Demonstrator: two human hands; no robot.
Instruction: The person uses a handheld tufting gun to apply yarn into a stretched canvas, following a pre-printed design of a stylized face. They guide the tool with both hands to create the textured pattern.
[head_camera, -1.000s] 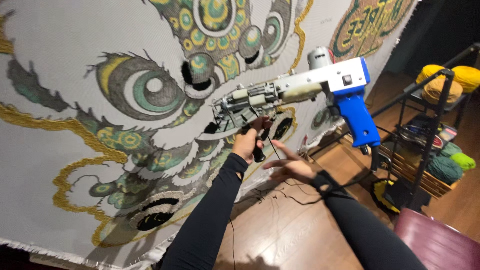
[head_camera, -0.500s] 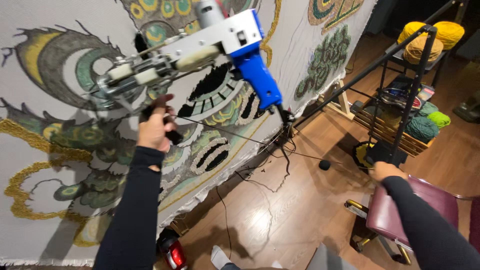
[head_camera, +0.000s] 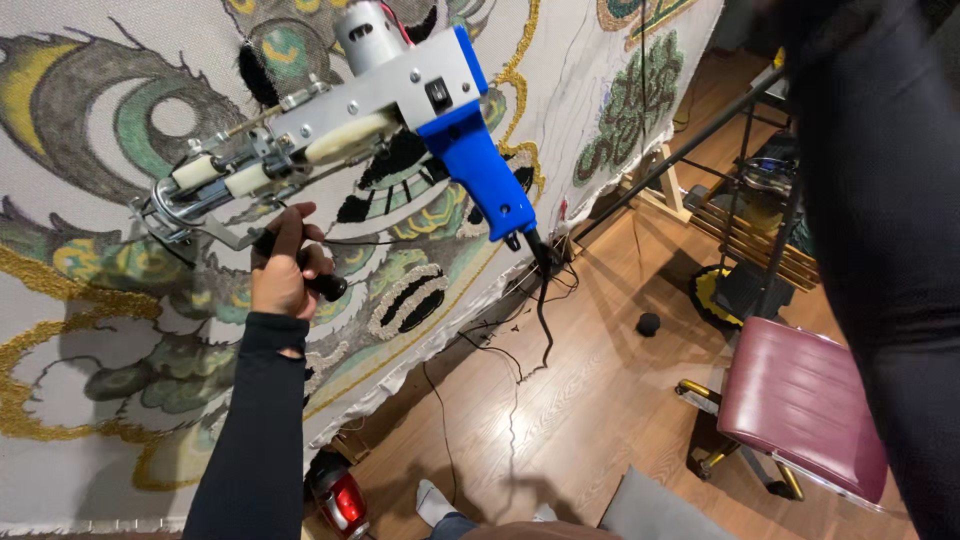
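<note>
So the left hand (head_camera: 285, 275) stays clenched on the tufting gun's (head_camera: 390, 110) black front handle, up against the rug canvas (head_camera: 90, 330). Right hand's out of frame now, only its sleeve (head_camera: 880, 250) shows.

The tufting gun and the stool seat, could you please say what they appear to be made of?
Tufting gun: bare silvery metal body, matte; glossy blue grip, probably moulded plastic. The left hand holds its black front handle. Stool seat: maroon padding with a sheen, likely vinyl or leather.
</note>
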